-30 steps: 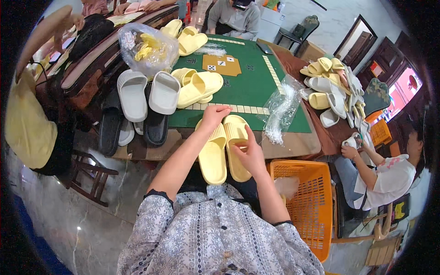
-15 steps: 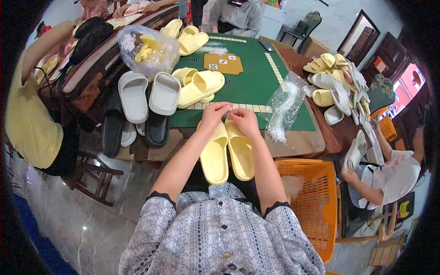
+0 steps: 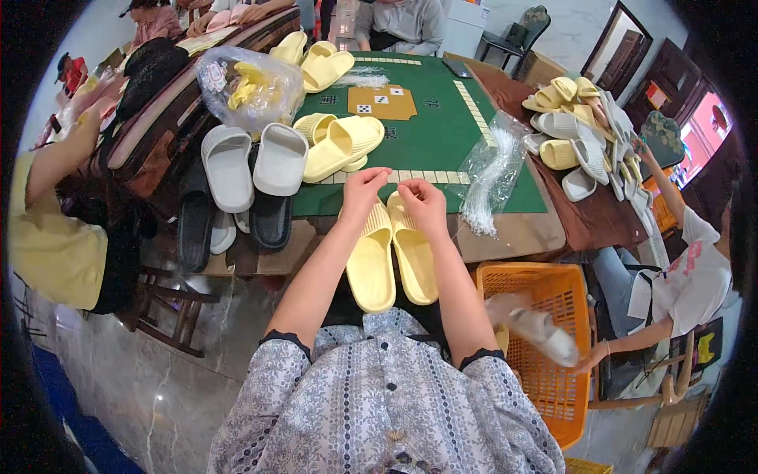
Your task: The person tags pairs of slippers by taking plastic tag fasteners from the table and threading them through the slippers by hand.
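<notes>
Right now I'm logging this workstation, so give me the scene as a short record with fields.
left hand: left hand on the toe end of the left slipper of the pale yellow slipper pair
right hand: right hand on the toe end of the right slipper
pair: side by side, soles down, overhanging the near edge
surface: green table
right of hands: clear plastic bags
lower right: orange basket
left: grey slippers

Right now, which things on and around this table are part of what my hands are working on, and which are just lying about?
In hand:
- pair of pale yellow slippers, side by side at the table edge
- left hand and right hand, both at the slippers' top ends

Lying about:
- grey slippers
- bag of yellow slippers
- clear plastic bags
- orange basket
- slipper heap at right
</notes>
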`<state>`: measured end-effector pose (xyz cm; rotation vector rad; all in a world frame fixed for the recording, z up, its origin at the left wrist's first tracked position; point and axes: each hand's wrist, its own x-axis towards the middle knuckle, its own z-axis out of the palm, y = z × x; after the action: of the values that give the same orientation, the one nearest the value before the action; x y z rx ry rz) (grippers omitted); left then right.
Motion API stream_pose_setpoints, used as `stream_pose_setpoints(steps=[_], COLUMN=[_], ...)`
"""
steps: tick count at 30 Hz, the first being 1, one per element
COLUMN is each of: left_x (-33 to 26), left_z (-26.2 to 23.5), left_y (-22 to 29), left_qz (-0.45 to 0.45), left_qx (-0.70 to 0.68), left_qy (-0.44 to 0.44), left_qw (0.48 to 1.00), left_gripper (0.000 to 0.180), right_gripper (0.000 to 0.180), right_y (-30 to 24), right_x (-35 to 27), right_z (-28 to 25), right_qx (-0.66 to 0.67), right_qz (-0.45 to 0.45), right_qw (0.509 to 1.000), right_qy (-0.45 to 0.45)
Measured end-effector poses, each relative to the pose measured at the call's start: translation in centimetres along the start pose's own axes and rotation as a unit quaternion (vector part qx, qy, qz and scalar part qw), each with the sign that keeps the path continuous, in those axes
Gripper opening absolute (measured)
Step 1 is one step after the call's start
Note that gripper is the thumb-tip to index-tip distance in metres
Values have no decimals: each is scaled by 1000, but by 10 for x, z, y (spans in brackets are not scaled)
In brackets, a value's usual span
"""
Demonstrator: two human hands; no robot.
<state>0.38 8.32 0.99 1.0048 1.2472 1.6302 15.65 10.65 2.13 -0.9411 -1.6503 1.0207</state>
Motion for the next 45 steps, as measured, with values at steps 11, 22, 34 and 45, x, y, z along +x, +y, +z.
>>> stream_pose_setpoints(steps=[11,22,34,45], left_x=[-4,-6,-5,-5], left_z=[2,5,5,8], left_y=[8,9,6,-2], left_qz=[12,24,21,139], left_qx=[-22,14,14,155], left_qy=[22,9,4,25], left_qw=[999,1000,1000,978], left_gripper=[25,22,21,16], right_gripper=[16,16,15,14], right_y=[2,1,2,-2], right_x=[-4,-4,-5,-4], right_z=[1,1,3,1], right_qx=[-20,23,12,-14], right_qz=[8,8,14,5], right_qw=[999,999,998,998], right_qy=[38,40,52,53])
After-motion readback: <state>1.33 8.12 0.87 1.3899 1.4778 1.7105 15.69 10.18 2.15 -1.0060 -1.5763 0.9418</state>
